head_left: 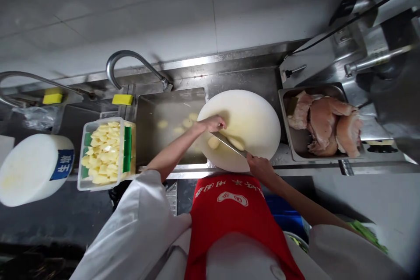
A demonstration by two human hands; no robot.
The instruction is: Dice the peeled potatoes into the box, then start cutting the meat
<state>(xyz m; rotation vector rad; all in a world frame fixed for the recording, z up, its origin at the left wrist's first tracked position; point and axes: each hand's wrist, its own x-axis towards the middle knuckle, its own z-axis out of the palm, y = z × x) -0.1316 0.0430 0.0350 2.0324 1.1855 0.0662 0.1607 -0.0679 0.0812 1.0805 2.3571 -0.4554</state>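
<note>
Peeled potato point(236, 142) in two pieces on the round white board point(259, 124), one each side of the knife point(228, 142); board overlaps the edge of the sink point(154, 140). Right hand point(261, 169): fingers closed round the knife handle, blade slanting between the pieces. Left hand point(215, 123): over the board near the blade tip, fingers curled in, can't tell if they grip anything. More peeled potatoes point(162, 124) in the sink water. Left of sink: clear tub point(120, 153) heaped with potato chunks point(103, 151). Right of board: metal tray point(297, 140) of raw meat point(323, 122)
</note>
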